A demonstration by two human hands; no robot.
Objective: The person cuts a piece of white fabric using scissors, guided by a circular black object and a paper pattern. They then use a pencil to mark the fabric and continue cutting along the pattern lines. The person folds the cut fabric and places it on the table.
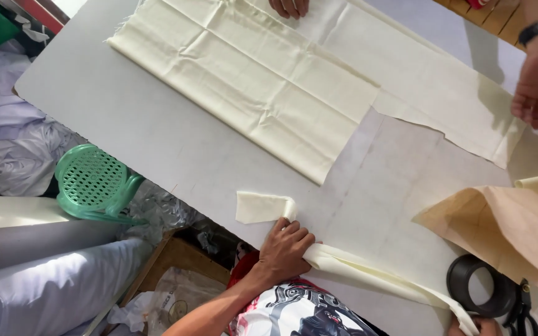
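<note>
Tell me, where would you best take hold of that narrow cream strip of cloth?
Probably at the free folded end of the cream strip, coming from the left. It lies flat and clear on the table, while the left hand pins the middle and the right hand is at the far end.

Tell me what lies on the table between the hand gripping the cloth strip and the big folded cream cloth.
Bare white table, apart from the strip's loose end near the left hand; head view.
</note>
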